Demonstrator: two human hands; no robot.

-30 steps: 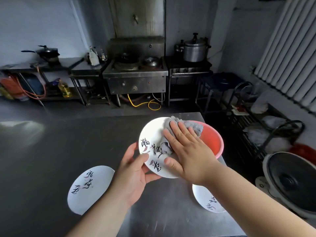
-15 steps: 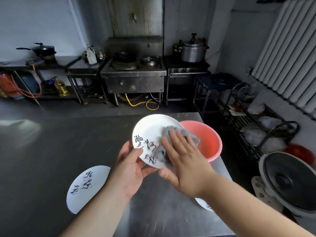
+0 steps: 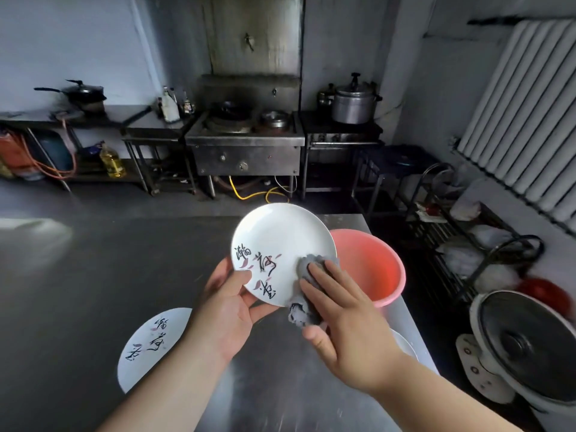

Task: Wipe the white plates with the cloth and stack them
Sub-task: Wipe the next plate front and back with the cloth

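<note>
My left hand point(image 3: 226, 310) grips the lower left rim of a white plate point(image 3: 282, 241) with black brush writing, tilted up toward me above the steel table point(image 3: 78, 275). With straight fingers, my right hand point(image 3: 339, 313) presses a grey cloth point(image 3: 307, 291) against the plate's lower right edge; part of the cloth hangs below the rim. A second white plate point(image 3: 146, 344) lies flat on the table at the lower left. Only the rim of a third plate point(image 3: 405, 344) shows behind my right wrist.
A pink plastic basin point(image 3: 371, 266) stands on the table just right of the held plate. The table's right edge runs close by; beyond it are a wire rack point(image 3: 467, 244) and a fan point(image 3: 526, 341) on the floor. Stoves and pots line the far wall.
My right hand has slid the cloth from the plate's upper right down to its lower right edge, uncovering most of the face. The plate is raised slightly.
</note>
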